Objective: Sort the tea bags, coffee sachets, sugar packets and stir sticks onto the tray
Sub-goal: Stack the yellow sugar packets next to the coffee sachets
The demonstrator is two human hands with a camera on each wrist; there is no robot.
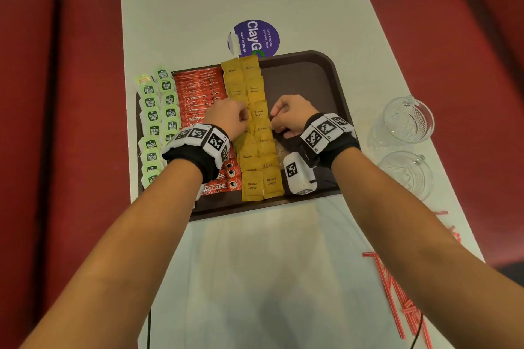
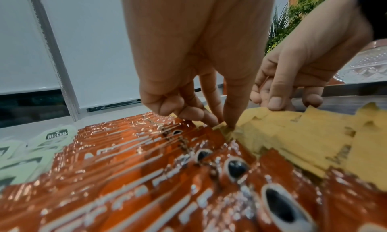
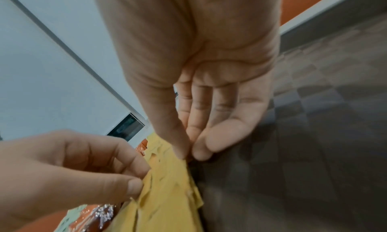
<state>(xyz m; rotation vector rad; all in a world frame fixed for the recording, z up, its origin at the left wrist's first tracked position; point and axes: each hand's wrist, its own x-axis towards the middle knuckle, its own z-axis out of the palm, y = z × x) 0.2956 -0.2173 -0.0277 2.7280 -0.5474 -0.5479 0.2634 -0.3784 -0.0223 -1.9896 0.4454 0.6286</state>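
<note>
Both hands are down on the dark brown plastic tray [image 1: 320,65], working the double column of yellow paper brown-sugar packets [image 1: 256,133]. The left hand [image 1: 226,117] pinches the column's left edge, fingers [image 2: 230,113] tight together beside the red foil coffee sachets [image 1: 198,93]. The right hand [image 1: 292,115] pinches the right edge. Pale green tea bags [image 1: 154,122] line the tray's left side; red-striped stir sticks [image 1: 397,292] lie on the white worktop [image 1: 255,278].
</note>
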